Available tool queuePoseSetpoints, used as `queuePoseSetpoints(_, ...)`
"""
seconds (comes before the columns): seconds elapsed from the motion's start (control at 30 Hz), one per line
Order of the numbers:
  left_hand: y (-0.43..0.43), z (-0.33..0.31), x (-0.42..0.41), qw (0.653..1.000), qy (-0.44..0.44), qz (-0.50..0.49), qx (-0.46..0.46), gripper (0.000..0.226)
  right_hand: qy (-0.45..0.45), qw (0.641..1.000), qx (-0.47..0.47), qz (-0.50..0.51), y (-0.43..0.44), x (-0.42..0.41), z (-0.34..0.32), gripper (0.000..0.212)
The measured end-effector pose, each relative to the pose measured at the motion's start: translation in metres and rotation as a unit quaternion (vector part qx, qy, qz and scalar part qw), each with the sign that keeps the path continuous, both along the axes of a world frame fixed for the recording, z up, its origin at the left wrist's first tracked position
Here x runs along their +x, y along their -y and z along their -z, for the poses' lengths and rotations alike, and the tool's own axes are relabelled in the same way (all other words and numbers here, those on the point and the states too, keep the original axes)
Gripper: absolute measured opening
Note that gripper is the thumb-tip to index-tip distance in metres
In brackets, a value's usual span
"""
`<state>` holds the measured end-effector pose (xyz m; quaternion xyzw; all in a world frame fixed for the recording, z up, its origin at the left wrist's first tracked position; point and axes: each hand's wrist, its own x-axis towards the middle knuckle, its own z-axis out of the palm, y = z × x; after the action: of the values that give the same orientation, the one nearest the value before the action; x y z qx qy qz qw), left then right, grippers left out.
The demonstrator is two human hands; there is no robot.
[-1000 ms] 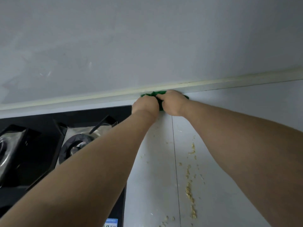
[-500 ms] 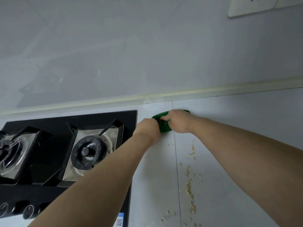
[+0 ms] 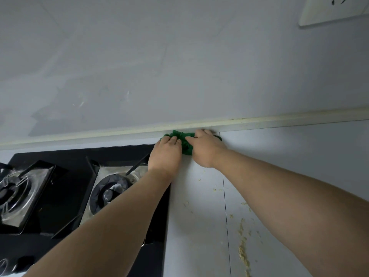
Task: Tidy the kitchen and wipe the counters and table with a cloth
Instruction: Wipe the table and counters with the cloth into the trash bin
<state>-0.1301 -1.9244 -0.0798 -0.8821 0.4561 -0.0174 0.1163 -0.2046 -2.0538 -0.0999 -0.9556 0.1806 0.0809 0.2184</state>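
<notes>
A bunched green cloth [image 3: 185,143] lies on the pale grey counter [image 3: 289,156] right against the cream strip at the foot of the wall. My left hand [image 3: 164,153] presses on its left end with curled fingers. My right hand [image 3: 205,148] grips its right part, fingers bent over the fabric and reaching the wall strip. Most of the cloth is hidden under both hands. Yellowish crumbs [image 3: 242,248] trail across the counter below my right forearm.
A black gas hob [image 3: 65,196] with two burners fills the left side, its right edge just under my left forearm. The grey wall [image 3: 179,66] rises behind, with a white socket [image 3: 331,11] at top right. A thin seam [image 3: 225,216] runs down the counter.
Both hands pulled the cloth toward me half a second ago, then pushed it back to the wall strip. The view tilted up, showing the socket.
</notes>
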Motion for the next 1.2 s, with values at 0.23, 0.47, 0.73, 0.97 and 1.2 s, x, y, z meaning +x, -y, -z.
queuePoseSetpoints(0.23, 0.007, 0.013, 0.019, 0.996, -0.089, -0.014, 0.02, 0.065, -0.078, 0.996, -0.034, 0.015, -0.003, 0.019, 0.002, 0.069)
queuePoseSetpoints(0.47, 0.035, 0.003, 0.034, 0.988, -0.126, -0.048, 0.079, 0.043, -0.091, 0.995, -0.014, -0.042, 0.018, 0.025, -0.007, 0.058)
queuePoseSetpoints(0.73, 0.014, 0.002, -0.004, 0.99, -0.104, -0.011, 0.093, 0.036, -0.13, 0.986, 0.009, -0.105, 0.028, -0.002, -0.011, 0.066)
queuePoseSetpoints(0.97, -0.009, -0.012, -0.045, 0.982, -0.134, -0.032, 0.132, 0.03, -0.129, 0.98, 0.02, -0.148, 0.012, -0.035, -0.01, 0.065)
queuePoseSetpoints(1.2, -0.05, -0.027, -0.09, 0.973, -0.187, -0.031, 0.134, 0.029, -0.139, 0.971, 0.051, -0.188, -0.016, -0.08, -0.009, 0.065)
